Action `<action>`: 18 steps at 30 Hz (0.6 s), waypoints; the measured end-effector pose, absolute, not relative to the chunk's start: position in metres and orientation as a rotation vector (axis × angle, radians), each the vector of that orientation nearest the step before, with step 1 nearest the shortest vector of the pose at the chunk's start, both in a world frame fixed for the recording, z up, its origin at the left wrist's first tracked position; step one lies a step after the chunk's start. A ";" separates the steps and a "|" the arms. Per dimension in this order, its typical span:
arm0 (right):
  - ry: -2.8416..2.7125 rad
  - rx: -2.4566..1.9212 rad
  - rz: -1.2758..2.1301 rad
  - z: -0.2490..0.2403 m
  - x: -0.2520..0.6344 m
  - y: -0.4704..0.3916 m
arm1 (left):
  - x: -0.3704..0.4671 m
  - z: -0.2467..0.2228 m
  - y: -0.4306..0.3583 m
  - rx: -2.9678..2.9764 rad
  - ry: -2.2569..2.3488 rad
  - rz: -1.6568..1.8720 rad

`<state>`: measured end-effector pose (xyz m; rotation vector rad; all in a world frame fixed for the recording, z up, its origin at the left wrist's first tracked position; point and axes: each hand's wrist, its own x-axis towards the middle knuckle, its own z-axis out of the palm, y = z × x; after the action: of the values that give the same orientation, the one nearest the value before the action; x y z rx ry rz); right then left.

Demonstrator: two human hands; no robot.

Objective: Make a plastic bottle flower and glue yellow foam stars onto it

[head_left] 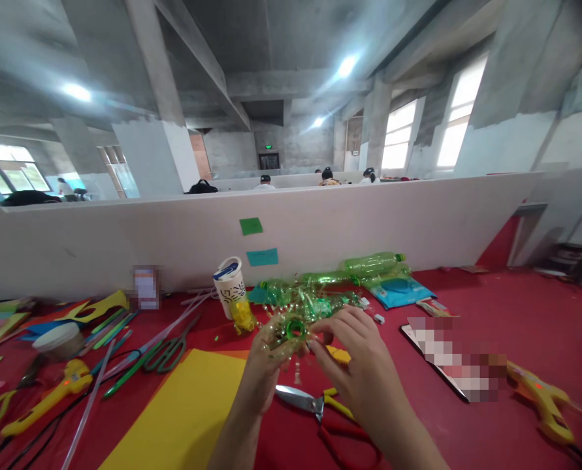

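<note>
Above the middle of the table, my left hand [261, 356] is closed round a green plastic bottle piece [295, 328]. Its neck ring faces me, and its sides are cut into thin strips that fan outward. My right hand [356, 346] pinches at the right edge of this piece with thumb and fingertips; a strip seems to be between them. Scissors [315, 406] with red and yellow handles lie open just below my hands, partly covered by my right forearm. Yellow paper [177, 418] lies to the left, under my left forearm.
Green bottles [373, 263] lie along the white partition [124, 241], beside a white cup [229, 287] and a blue packet [401, 292]. A yellow glue gun [50, 398], cords, straws and green scissors [166, 352] are at left. A phone [437, 362] and another glue gun [540, 395] are at right.
</note>
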<state>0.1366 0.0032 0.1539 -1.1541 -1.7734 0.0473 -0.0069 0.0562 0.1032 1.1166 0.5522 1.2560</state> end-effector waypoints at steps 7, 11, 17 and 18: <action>-1.776 -1.137 0.176 0.151 0.136 0.004 | -0.005 0.106 0.055 1.072 0.564 1.244; -1.830 -1.044 0.087 0.152 0.132 0.003 | -0.006 0.106 0.056 0.992 0.516 1.292; -1.958 -0.933 -0.051 0.156 0.129 0.000 | -0.010 0.101 0.060 0.980 0.429 1.325; -1.971 -0.926 -0.068 0.155 0.129 0.000 | -0.010 0.101 0.061 0.987 0.424 1.329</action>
<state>0.1293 0.0004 0.1554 -0.9264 -1.9709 -0.0684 -0.0104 0.0607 0.1005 0.9866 0.4241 1.3289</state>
